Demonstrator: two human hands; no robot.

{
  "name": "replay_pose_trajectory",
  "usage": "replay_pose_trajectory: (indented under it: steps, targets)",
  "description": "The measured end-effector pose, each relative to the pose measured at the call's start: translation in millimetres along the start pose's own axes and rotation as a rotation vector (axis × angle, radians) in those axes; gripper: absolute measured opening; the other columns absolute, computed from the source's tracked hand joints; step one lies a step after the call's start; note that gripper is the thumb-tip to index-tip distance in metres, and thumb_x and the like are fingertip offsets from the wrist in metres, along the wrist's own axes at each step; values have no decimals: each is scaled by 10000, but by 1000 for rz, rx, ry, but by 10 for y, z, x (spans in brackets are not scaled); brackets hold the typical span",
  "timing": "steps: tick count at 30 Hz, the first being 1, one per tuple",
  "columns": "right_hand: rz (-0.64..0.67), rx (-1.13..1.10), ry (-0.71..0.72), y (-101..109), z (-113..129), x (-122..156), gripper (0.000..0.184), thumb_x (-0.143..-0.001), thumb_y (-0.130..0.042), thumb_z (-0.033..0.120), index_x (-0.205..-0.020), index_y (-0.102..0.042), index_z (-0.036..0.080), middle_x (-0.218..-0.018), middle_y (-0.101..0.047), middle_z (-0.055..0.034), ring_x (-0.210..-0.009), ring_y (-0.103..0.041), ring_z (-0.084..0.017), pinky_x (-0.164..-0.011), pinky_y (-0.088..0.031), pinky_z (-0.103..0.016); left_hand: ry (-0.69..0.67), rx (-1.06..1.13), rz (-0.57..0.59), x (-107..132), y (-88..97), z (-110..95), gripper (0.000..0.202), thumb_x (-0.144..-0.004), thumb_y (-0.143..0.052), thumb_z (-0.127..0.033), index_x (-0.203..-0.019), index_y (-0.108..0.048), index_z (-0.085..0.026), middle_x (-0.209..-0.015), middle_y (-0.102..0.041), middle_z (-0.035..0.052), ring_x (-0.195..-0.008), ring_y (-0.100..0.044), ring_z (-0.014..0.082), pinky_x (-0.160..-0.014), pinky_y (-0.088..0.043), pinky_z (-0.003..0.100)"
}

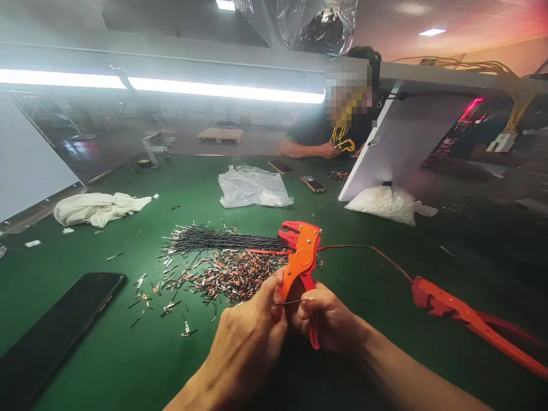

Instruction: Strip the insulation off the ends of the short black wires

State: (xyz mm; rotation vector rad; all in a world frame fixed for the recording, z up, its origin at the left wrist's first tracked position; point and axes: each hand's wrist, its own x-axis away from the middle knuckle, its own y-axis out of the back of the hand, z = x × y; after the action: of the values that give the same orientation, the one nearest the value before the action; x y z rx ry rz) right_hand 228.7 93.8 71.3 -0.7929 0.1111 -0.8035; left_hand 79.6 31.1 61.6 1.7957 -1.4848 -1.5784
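Observation:
An orange and red wire stripper (303, 257) stands upright between my hands, its jaws at the top pointing left. My right hand (331, 319) is closed round its lower handles. My left hand (252, 325) is closed beside the orange handle, fingers pinched on a thin black wire (289, 302) that runs across to my right thumb. Behind the tool lies a bundle of black wires (226, 240) with bare ends. Nearer to me is a heap of cut black and copper wire scraps (240, 274). A red wire (349, 246) passes behind the stripper.
A second orange wire stripper (466, 317) lies at right, a black phone (64, 337) at left. Further back are a white cloth (98, 209), a clear plastic bag (256, 186), a filled white bag (385, 202) and another phone (312, 184). Across the green table (184, 182), a person holds yellow wires.

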Motion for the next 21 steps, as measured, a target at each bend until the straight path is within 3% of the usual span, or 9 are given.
replay_pose_trajectory:
  steps: [2,6,9,11,14,18,21]
  targets:
    - [0,5,-7,-3,8,-4,329,-472,-497,54,-759,-632,141,-578,-549,29,-470,-392,-76,-461,-266,-193,8,-25,13,9,-11,5,445,-838,-422,-122,-1272,-363,-201,-609,-667,-55,-400,-624,153,-372,-422,210]
    - [14,10,-22,-14,55,14,341,-474,-462,43,-747,-634,155,-533,-527,35,-486,-434,-108,-526,-369,-228,40,-51,73,-3,10,27,413,-846,-433,-120,-1242,-363,-216,-600,-670,-53,-412,-645,178,-369,-420,218]
    - [23,-8,-28,6,89,25,411,-484,-463,45,-833,-646,163,-556,-551,31,-538,-500,-130,-586,-418,-247,10,29,38,-47,74,59,325,-912,-451,-225,-1224,-360,-225,-680,-689,-33,-441,-647,158,-399,-437,213]
    - [76,-54,-38,31,93,27,489,-499,-474,52,-945,-636,168,-707,-625,-4,-662,-573,-157,-674,-469,-287,33,103,-10,-83,135,88,215,-957,-417,-287,-1158,-380,-220,-636,-633,-54,-407,-589,122,-397,-417,195]
    - [238,-161,-63,58,64,32,475,-556,-489,90,-1013,-598,164,-870,-639,-53,-824,-609,-210,-793,-514,-441,119,101,-138,-131,214,137,70,-986,-375,-244,-1032,-424,-224,-551,-503,-98,-367,-471,77,-383,-360,161]
    - [397,-223,-124,34,-3,53,377,-614,-500,170,-983,-573,140,-780,-613,-50,-748,-613,-218,-705,-550,-497,28,39,-340,-170,228,192,100,-954,-419,-146,-960,-490,-215,-647,-545,-62,-457,-487,61,-456,-415,151]
    - [438,-233,-173,-6,-42,76,355,-616,-493,198,-958,-565,140,-743,-612,-48,-696,-615,-210,-661,-549,-473,-16,84,-392,-165,183,220,115,-930,-464,-111,-942,-538,-198,-715,-610,-29,-560,-571,67,-560,-486,155]
